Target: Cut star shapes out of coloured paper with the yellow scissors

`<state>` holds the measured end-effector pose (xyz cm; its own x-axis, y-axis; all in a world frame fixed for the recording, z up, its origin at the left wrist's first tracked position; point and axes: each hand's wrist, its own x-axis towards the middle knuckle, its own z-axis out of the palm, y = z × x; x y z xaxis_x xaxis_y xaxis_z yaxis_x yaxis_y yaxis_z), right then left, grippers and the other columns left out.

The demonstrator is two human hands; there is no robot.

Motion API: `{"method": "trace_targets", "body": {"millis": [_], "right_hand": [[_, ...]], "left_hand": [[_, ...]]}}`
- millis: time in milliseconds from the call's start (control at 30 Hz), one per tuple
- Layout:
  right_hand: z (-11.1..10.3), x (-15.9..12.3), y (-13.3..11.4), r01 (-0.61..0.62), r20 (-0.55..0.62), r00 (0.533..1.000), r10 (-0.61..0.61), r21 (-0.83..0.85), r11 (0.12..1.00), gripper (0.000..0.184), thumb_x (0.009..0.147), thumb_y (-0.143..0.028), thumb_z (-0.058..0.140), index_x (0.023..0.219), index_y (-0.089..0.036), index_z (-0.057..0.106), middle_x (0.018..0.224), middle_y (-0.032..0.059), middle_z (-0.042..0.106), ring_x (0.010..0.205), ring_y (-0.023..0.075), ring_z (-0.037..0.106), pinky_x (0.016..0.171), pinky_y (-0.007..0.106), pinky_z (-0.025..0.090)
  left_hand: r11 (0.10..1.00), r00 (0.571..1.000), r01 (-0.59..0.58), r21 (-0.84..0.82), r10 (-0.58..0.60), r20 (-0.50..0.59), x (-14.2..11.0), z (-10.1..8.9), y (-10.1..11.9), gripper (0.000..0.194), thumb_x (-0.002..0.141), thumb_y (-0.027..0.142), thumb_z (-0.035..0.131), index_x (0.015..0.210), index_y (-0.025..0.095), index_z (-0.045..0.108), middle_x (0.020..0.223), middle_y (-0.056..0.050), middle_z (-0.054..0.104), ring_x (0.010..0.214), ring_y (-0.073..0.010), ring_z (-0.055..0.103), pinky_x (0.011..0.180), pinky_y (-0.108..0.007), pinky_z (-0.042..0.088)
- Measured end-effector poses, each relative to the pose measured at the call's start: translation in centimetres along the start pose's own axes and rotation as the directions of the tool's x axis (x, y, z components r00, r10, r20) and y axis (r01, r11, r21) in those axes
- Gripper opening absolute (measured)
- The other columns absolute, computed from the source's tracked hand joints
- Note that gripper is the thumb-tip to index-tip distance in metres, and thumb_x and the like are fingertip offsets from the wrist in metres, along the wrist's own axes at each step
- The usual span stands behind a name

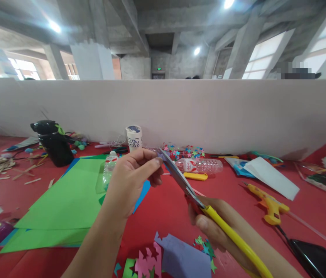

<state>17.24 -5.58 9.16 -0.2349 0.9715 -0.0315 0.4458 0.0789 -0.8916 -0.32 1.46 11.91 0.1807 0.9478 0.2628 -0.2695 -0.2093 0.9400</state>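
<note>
My left hand [135, 173] is raised over the table's middle, with thumb and forefinger pinched on a small piece of purple paper [160, 153], mostly hidden by the fingers. In my right hand [211, 220] is a pair of scissors [177, 175] with a yellow handle. The blades point up and left, their tips beside the paper piece and my left fingertips. Below the hands lies a larger purple sheet [186, 256] with a cut edge. Pink paper [148, 262] with star-shaped cutouts and small green paper stars [206, 247] lie around it.
Green sheets [61, 193] and a black bottle [54, 144] are at left. A paper cup [134, 137], a plastic bottle [203, 166] and a yellow cutter [196, 176] lie ahead. A yellow glue gun [269, 202] is at right. A white partition [163, 108] stands behind.
</note>
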Motion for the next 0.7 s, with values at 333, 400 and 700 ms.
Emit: {"method": "trace_targets", "body": {"millis": [333,400,700], "right_hand": [[0.55,-0.53,-0.58,-0.041,-0.121,0.992,0.035,-0.048,0.998,0.055,0.074,-0.077,0.041,0.062,-0.024,0.031,0.057,-0.0069,0.028,0.046,0.0100,0.031,0.041,0.023,0.025],[0.63,-0.62,-0.80,-0.042,-0.145,0.989,0.033,-0.059,0.997,0.056,0.073,-0.078,0.040,0.062,-0.024,0.031,0.056,-0.0067,0.029,0.046,0.0102,0.032,0.040,0.023,0.026],[0.23,-0.29,-0.51,-0.048,-0.114,0.993,0.039,-0.076,0.996,0.064,0.062,-0.089,0.032,0.058,-0.025,0.026,0.057,-0.0081,0.020,0.044,0.0099,0.030,0.039,0.023,0.025]], "left_hand": [[1.000,1.000,0.010,-0.011,-0.010,0.004,0.05,0.05,0.01,0.008,0.074,0.014,0.062,0.066,0.014,0.062,0.050,0.004,0.059,0.042,-0.0053,0.054,0.041,-0.014,0.043],[1.000,1.000,0.010,-0.008,-0.010,0.011,0.05,-0.02,-0.02,0.008,0.074,0.014,0.062,0.066,0.014,0.062,0.050,0.004,0.059,0.042,-0.0054,0.054,0.041,-0.014,0.043],[0.999,0.999,0.040,0.022,-0.040,0.016,0.03,-0.29,0.50,0.008,0.073,0.016,0.064,0.065,0.014,0.061,0.048,0.004,0.060,0.040,-0.0055,0.054,0.039,-0.014,0.042]]}}
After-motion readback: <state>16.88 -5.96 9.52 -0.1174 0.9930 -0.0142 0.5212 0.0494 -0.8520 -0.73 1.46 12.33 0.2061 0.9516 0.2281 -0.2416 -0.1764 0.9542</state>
